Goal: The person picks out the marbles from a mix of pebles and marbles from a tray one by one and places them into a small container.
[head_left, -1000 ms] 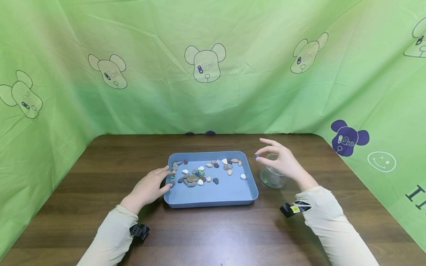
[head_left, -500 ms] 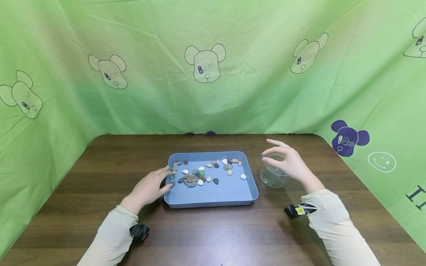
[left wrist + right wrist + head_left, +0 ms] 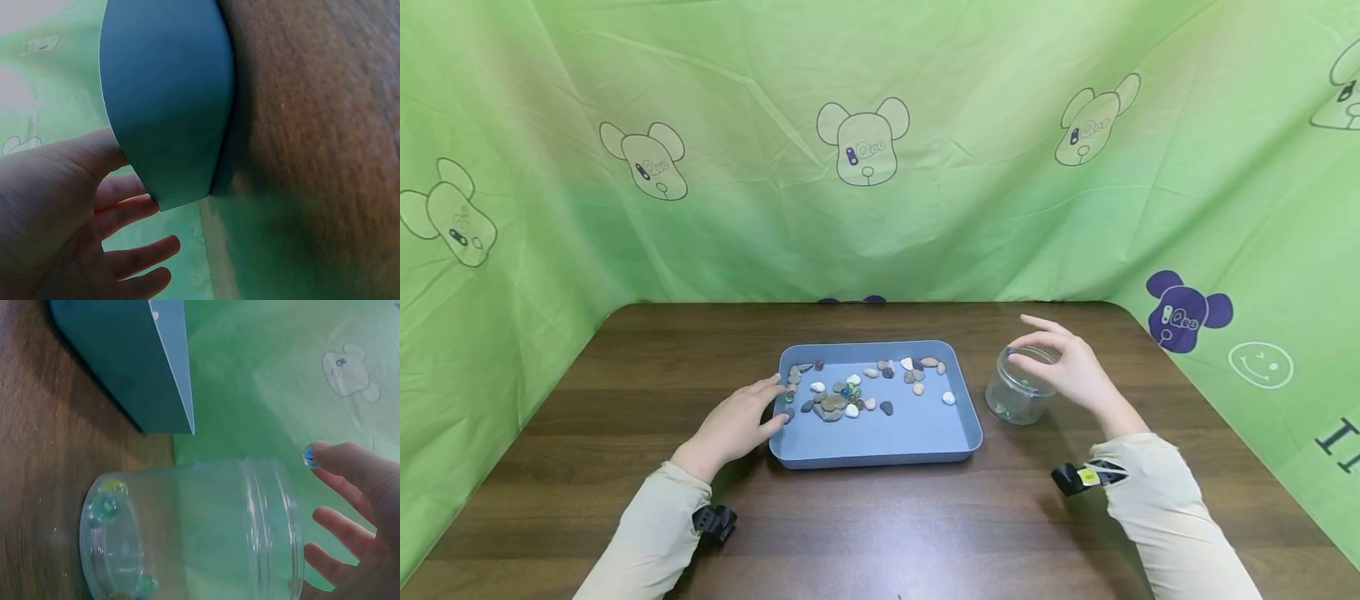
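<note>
Overhead, green cloth (image 3: 865, 83) (bear-printed) walls dark table (image 3: 880, 525).

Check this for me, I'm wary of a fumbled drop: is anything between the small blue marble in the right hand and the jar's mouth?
Nothing visible: the right hand pinches the small blue marble just above the clear glass jar, whose mouth is uncovered.

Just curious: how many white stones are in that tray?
5, maybe more hidden in the pile. On the tray: one at the back, one far right, three near the pile.
</note>
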`<state>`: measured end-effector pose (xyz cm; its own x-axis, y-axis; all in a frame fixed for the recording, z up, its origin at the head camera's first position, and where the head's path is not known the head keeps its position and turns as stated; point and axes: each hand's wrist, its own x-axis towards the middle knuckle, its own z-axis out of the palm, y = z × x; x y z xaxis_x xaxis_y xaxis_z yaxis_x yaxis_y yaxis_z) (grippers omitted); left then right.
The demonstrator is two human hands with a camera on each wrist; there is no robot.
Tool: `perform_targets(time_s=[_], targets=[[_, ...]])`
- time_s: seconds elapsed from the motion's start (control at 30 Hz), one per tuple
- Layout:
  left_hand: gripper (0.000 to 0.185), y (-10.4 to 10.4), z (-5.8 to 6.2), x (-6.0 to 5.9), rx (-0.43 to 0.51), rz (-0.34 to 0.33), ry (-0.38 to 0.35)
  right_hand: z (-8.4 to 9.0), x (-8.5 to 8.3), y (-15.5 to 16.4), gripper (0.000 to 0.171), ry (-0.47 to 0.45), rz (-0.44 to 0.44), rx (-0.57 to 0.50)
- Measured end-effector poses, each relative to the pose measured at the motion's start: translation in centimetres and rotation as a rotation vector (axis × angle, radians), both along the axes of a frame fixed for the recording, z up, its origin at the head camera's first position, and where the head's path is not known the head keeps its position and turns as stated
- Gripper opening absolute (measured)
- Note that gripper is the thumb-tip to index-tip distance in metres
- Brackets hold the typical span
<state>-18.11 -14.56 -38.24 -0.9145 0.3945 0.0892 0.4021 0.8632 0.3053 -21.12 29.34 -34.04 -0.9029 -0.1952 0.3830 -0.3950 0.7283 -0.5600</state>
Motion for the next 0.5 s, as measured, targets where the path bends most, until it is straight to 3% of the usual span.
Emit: perform_targets(time_s=[0.5], targets=[[0.046, 0.0, -0.1, -0.1, -0.005, 0.01, -0.031, -1.0, -0.2, 1.2, 0.017, 0.02, -0.046, -0.01]])
